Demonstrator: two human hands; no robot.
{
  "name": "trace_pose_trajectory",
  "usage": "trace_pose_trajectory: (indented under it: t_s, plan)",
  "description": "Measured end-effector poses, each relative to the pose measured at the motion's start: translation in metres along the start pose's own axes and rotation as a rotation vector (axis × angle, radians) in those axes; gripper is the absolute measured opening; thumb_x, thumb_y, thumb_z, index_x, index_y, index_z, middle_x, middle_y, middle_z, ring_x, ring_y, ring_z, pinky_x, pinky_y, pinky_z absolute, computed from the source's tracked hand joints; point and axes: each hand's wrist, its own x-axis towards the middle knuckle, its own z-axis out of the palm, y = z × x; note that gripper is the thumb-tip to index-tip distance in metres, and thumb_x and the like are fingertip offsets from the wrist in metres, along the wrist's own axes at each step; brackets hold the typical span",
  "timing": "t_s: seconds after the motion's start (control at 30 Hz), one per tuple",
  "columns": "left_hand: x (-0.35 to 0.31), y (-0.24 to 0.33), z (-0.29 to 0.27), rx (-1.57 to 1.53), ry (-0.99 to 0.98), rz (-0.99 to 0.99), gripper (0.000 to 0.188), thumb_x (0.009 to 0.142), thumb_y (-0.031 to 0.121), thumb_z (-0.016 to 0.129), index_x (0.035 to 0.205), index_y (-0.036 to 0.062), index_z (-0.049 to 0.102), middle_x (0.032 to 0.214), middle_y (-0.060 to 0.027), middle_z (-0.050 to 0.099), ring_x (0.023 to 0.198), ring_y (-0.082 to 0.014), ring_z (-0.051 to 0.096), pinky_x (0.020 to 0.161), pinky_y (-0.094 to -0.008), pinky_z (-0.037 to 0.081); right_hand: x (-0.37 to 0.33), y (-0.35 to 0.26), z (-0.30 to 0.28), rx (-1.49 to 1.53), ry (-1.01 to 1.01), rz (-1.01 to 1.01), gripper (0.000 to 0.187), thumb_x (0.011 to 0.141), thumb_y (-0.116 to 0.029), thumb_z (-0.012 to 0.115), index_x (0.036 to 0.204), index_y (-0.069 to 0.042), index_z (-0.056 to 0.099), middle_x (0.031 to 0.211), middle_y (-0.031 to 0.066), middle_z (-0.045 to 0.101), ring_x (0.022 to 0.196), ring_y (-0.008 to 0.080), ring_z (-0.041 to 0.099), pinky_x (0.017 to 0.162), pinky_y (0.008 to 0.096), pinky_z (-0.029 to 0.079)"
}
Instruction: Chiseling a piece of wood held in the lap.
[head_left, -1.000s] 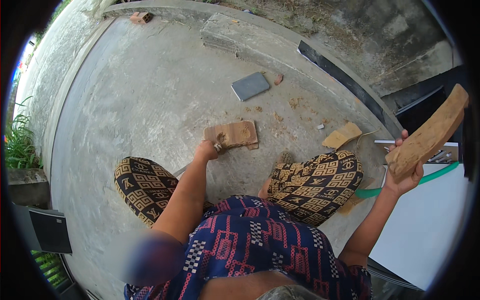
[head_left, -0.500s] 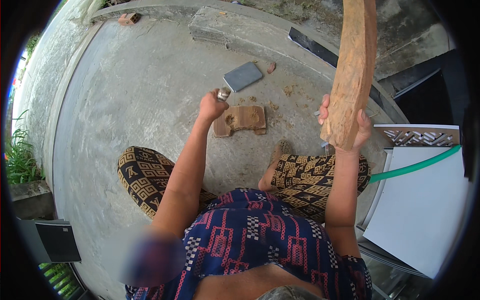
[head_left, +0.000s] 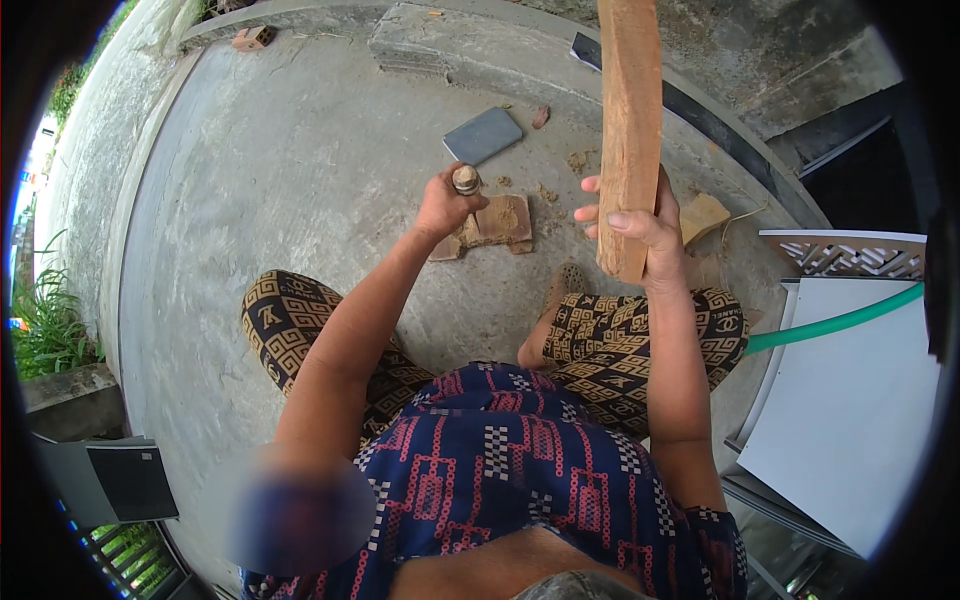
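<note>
In my left hand, closed fingers grip a chisel. Its round, metal-banded wooden end points up at me, and its blade is hidden. Below it on the concrete lies a brown wooden block with notched edges and crumbs of wood dust on top; my left hand partly covers it. My right hand holds a long, thick wooden billet upright near its lower end, thumb across the near face. The billet is raised to the right of the block, apart from it.
A flat grey slab lies beyond the block, beside a small reddish chip. A yellowish wood piece sits behind my right hand. A green hose crosses a white panel at the right. A concrete step runs across the back.
The billet and my right hand have moved left, uncovering the yellowish wood piece. My left hand has shifted slightly right over the block, and the chisel now stands more end-on.
</note>
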Motion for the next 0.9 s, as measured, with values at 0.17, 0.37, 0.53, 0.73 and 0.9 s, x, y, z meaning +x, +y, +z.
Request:
trace_pose_trajectory:
  t_s: [0.17,0.37,0.53,0.73,0.9]
  plan:
    - [0.004,-0.01,0.009,0.244,-0.018,0.051,0.053,0.065,0.009,0.071,0.116,0.0012,0.059,0.088,-0.0139,0.068,0.079,-0.0225,0.064,0.077,-0.0337,0.052,0.0,0.014,-0.004,-0.113,-0.01,0.047,0.075,0.062,-0.019,0.074,0.126,0.003,0.043,0.097,0.0141,0.06,0.08,0.0178,0.064,0.067,0.0279,0.054]
    - [0.004,-0.013,0.003,0.195,-0.041,0.054,0.051,0.065,0.01,0.069,0.114,0.0033,0.06,0.085,-0.013,0.067,0.078,-0.0223,0.064,0.076,-0.0339,0.051,-0.002,0.019,0.005,-0.268,-0.041,-0.011,0.079,0.061,-0.019,0.076,0.129,0.004,0.044,0.106,0.0121,0.057,0.093,0.0181,0.059,0.081,0.0313,0.05]
    - [0.002,-0.01,0.003,0.123,-0.073,-0.002,0.043,0.066,0.004,0.067,0.108,0.0036,0.061,0.084,-0.0056,0.066,0.076,-0.0152,0.061,0.073,-0.0314,0.051,-0.007,0.025,0.021,-0.395,-0.093,-0.353,0.087,0.06,-0.016,0.077,0.135,0.002,0.036,0.114,0.0139,0.055,0.1,0.0201,0.058,0.088,0.034,0.047]
    - [0.005,-0.024,0.004,-0.056,-0.075,0.045,0.034,0.066,-0.002,0.064,0.099,0.0048,0.062,0.079,0.0008,0.062,0.072,-0.0099,0.056,0.067,-0.0278,0.049,-0.007,0.056,0.019,-0.746,-0.116,-0.2,0.08,0.058,-0.019,0.079,0.127,-0.002,0.042,0.114,0.0151,0.059,0.102,0.0247,0.059,0.089,0.0369,0.046]
    - [0.002,-0.026,0.003,-0.146,-0.085,-0.014,0.029,0.066,-0.003,0.064,0.093,0.0048,0.061,0.076,0.0027,0.06,0.07,-0.0089,0.054,0.065,-0.028,0.048,-0.005,0.072,0.015,-0.988,-0.192,0.021,0.072,0.059,-0.026,0.074,0.12,-0.003,0.044,0.092,0.0206,0.065,0.089,0.0372,0.066,0.078,0.0407,0.051]
